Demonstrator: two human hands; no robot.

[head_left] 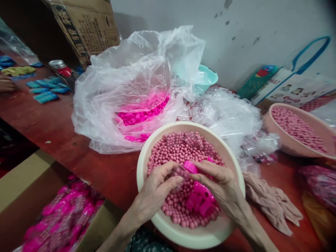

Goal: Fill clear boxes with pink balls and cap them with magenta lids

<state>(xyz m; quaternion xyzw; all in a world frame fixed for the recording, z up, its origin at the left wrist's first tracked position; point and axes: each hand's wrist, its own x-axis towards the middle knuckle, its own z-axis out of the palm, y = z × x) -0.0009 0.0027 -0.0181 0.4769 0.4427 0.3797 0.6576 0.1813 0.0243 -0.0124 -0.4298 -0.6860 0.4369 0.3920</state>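
A cream bowl [147,150] full of small pink balls [181,147] sits in front of me on the red table. Both hands are over it. My left hand [157,187] pinches a small clear tube filled with pink balls [180,171]. My right hand [219,182] holds a bright pink cap [190,167] against the tube's end, with more pink caps [201,199] tucked under its palm. A clear plastic bag [126,87] behind the bowl holds many pink caps [141,113].
A heap of clear tubes in plastic [225,112] lies right of the bag. A second bowl of pink balls [296,131] stands at far right, a beige cloth [270,203] beside me. A cardboard box of filled pink pieces [63,217] sits lower left. Another person's hand [6,84] rests far left.
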